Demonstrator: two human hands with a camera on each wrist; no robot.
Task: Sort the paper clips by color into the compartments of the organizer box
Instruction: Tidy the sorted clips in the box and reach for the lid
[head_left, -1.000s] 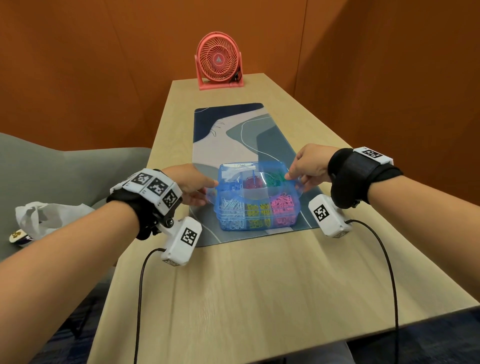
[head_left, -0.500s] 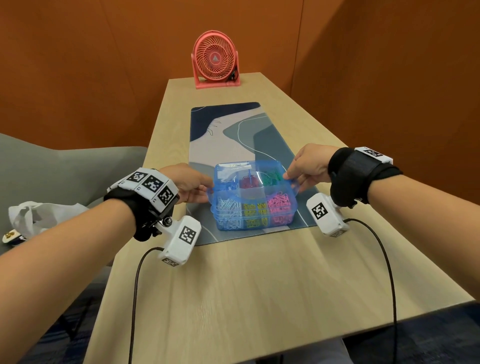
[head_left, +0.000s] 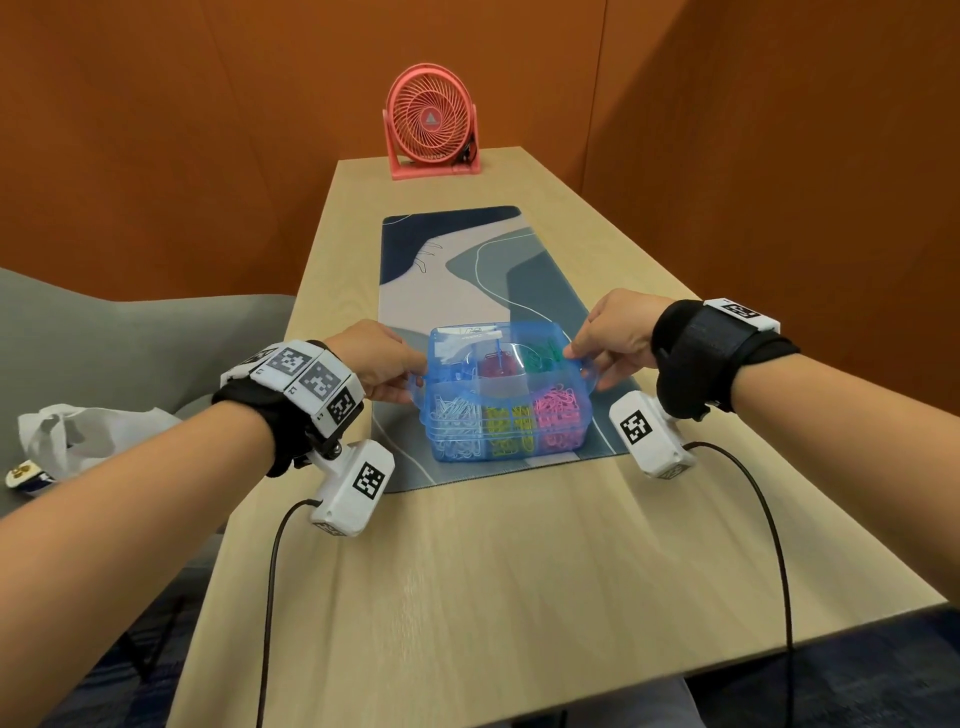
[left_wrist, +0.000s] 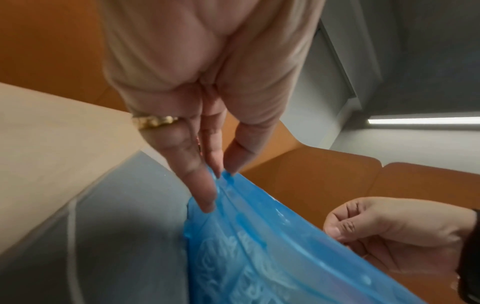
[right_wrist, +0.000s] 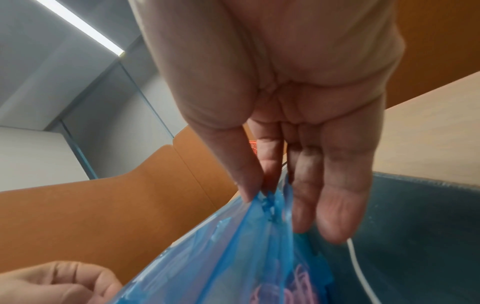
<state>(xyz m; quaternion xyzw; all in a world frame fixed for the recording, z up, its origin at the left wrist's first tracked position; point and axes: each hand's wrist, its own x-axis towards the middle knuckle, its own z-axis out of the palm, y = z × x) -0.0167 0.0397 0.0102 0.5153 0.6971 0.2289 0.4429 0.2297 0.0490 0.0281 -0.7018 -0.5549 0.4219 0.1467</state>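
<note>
Blue see-through organizer box (head_left: 506, 395) sat on the desk mat (head_left: 467, 270), lid on, long side running left-right across the tabletop (head_left: 493, 571). Left hand (head_left: 382, 358) and right hand (head_left: 615, 332) each pinched a side tab, probably steadying it. Paper clips (head_left: 556, 410) looked sorted already.
</note>
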